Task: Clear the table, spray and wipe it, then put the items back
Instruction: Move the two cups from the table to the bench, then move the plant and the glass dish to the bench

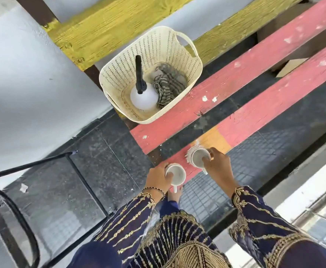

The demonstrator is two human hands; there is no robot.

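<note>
In the head view, two white mugs are in the lower middle of the frame, at the near end of a red plank (274, 103) of the table. The left mug (177, 174) is closest to the person. The right mug (198, 157) is just beside it, a little higher and to the right. Both mugs stand with the open top up, and both handles point down the frame, toward the person.

The left hand (157, 178) comes at its mug from the left. Its thumb dips inside the rim and the other fingers curl round the outside, so it pinches the rim. The right hand (217, 164) comes at its mug from the right and pinches that rim the same way, with fingertips inside. Each hand has one mug and nothing else.

I cannot tell if the mugs rest on the plank or hang just above it.

The cream basket (158, 45) sits well apart, in the upper middle. The white spray bottle (143, 97) and a striped cloth (168, 86) lie inside it.
</note>
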